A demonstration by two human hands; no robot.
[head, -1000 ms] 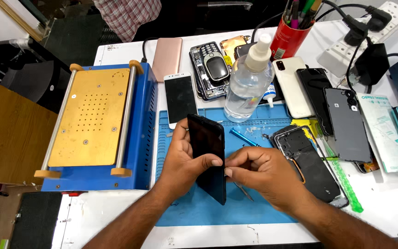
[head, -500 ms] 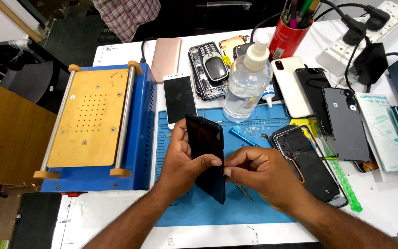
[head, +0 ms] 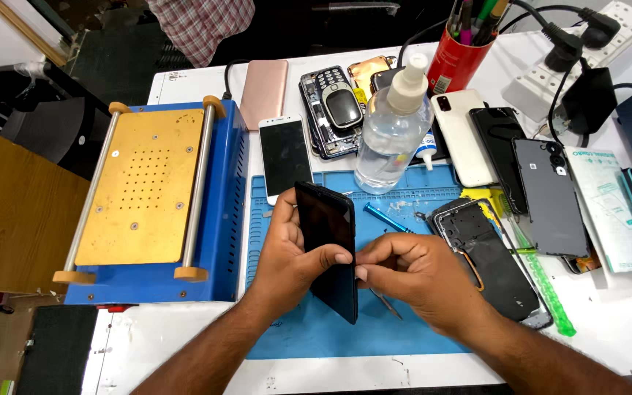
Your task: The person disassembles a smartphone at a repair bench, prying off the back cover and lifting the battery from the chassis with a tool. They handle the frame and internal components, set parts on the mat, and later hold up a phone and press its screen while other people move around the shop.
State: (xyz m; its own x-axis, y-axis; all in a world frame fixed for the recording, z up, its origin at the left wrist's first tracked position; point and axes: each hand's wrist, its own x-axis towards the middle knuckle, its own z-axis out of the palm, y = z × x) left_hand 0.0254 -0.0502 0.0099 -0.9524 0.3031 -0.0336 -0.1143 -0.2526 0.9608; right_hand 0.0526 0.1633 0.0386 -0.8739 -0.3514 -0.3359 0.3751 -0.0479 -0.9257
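1. Head view: I see the left hand (head: 290, 252) wrapped around a black phone (head: 328, 245), thumb across its dark face, holding it tilted on edge above the blue work mat (head: 418, 333).
2. The right hand (head: 411, 274) is pinched closed against the phone's right edge; I cannot tell whether anything sits between its fingertips.
3. Under the hands, thin metal tweezers (head: 387, 303) lie on the mat, and a blue screwdriver (head: 387, 219) lies just beyond.
4. An opened phone frame (head: 488, 256) rests to the right, a clear spray bottle (head: 395, 128) stands behind, and the blue heating plate machine (head: 148, 197) sits left.
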